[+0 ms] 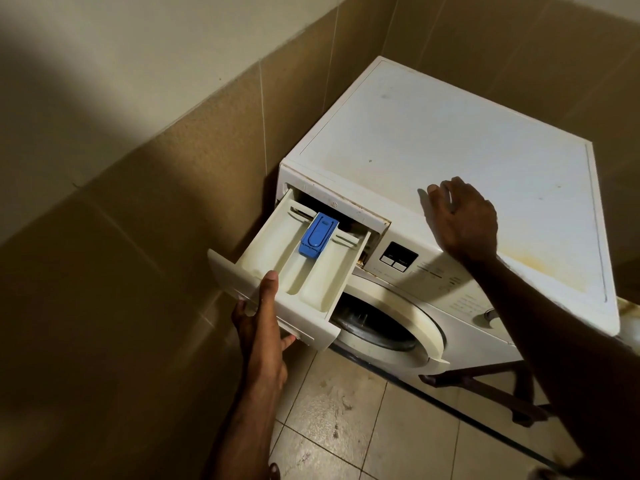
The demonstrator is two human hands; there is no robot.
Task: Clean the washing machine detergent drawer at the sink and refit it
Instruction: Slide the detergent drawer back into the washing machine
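Observation:
A white washing machine [450, 140] stands in a corner. Its cream detergent drawer [277, 258] is pulled far out of the slot at the upper left of the front, with its back end still in the opening. A blue insert [317, 237] sits in the drawer's middle compartment. My left hand [259, 317] grips the drawer's front panel, thumb on top and fingers underneath. My right hand [462, 220] rests with fingers spread on the machine's top near the front edge, holding nothing.
Brown tiled walls [156, 220] close in at the left and behind the machine. The round door [388, 327] sits below the drawer, beside the control panel [398, 261] and a dial [490, 317]. Beige floor tiles [346, 427] lie below.

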